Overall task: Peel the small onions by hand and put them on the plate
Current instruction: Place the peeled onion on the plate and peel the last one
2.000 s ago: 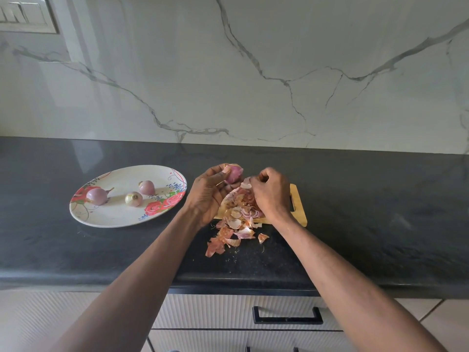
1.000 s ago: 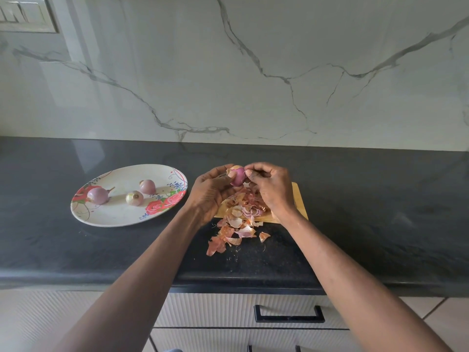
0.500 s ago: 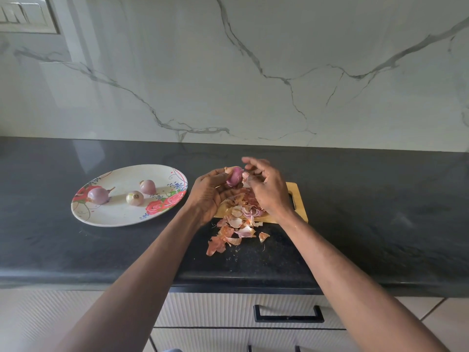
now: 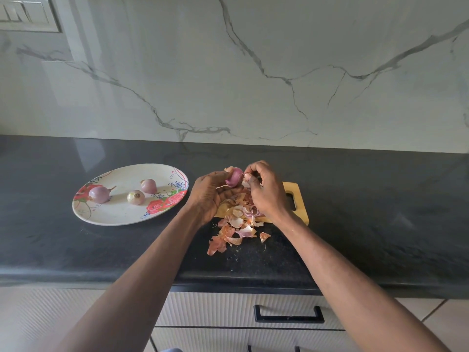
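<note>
Purple and glossy, one small onion (image 4: 234, 177) sits raised above the wooden cutting board (image 4: 299, 196), held between two bare hands. The left hand (image 4: 212, 196) cups it from below and from the left, fingers curled up around its underside and thumb lying across its top. The right hand (image 4: 265, 191) meets it from the right, with thumb and forefinger pinched at the onion's right end, on what looks like a bit of skin, and the other fingers bent in toward the palm.

Three more small onions lie on the floral plate (image 4: 119, 214), well to the left of the hands: one with a thin tail (image 4: 99, 194) near the left rim, a paler one (image 4: 136, 197) in the middle, and a third (image 4: 148, 186) just behind it. None of the three touches another.

One heap of papery onion skins (image 4: 237, 226) covers the near part of the board and spills forward onto the black countertop (image 4: 380, 212). The board has a cut-out handle at its right end. Below the counter edge, one drawer handle (image 4: 288, 316) shows in full.
</note>
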